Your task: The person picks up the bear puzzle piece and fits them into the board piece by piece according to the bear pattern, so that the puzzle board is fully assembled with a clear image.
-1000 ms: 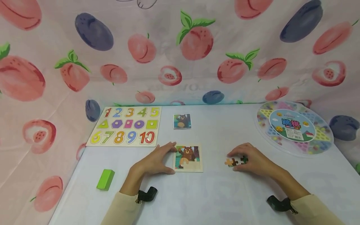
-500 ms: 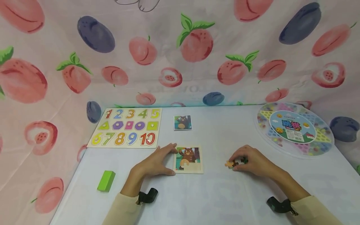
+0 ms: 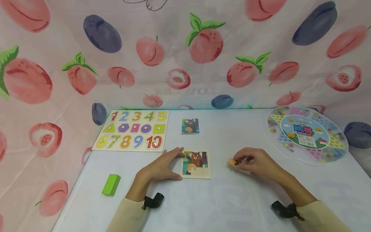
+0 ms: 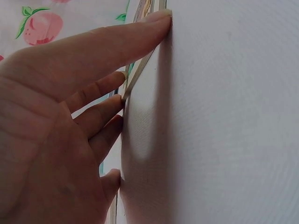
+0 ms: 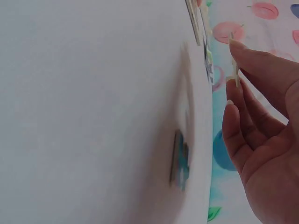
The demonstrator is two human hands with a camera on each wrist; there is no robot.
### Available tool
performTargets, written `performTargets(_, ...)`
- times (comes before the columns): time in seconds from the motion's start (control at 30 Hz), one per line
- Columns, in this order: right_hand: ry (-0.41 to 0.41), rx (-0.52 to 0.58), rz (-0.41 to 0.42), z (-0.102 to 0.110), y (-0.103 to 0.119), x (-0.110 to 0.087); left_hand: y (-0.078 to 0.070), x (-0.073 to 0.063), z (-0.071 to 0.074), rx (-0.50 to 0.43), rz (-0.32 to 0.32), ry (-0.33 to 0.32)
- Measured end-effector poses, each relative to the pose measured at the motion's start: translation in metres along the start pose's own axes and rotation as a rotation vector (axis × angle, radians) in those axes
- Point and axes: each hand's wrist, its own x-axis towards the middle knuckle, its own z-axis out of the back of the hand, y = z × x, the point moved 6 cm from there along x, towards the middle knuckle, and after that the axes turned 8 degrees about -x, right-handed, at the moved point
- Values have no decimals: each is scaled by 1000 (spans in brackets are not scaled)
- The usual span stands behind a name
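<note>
A square wooden puzzle tray (image 3: 196, 177) with a brown bear picture lies in front of the person; bare wood shows at its lower right. The left hand (image 3: 158, 167) rests at the tray's left edge, thumb by the near corner. In the left wrist view, its fingertips (image 4: 122, 100) touch the edge. To the right of the tray, the right hand (image 3: 259, 162) pinches a small orange and brown jigsaw piece (image 3: 231, 162). The right wrist view has this piece (image 5: 235, 67) edge-on, raised off the table. Another jigsaw piece (image 5: 179, 161) lies below on the cloth, mostly hidden by the hand in the head view.
A small bear picture card (image 3: 190, 126) lies behind the tray. At the back left is a number and shape board (image 3: 130, 130), with a green block (image 3: 111, 184) nearer the front. A round Chinese checkers set (image 3: 307, 133) sits at the back right.
The right hand has closed on the orange and brown jigsaw piece, lifted it and shifted slightly left. The left hand stays at the tray's edge. The head view has shifted a little.
</note>
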Motion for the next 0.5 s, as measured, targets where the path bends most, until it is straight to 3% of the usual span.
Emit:
performTargets(0.27, 26, 25, -16, -5, 18, 20, -2, 0, 1, -1, 2, 2)
performTargets(0.5, 83, 52, 23, -24, 43, 37, -1, 0, 1, 2, -2, 7)
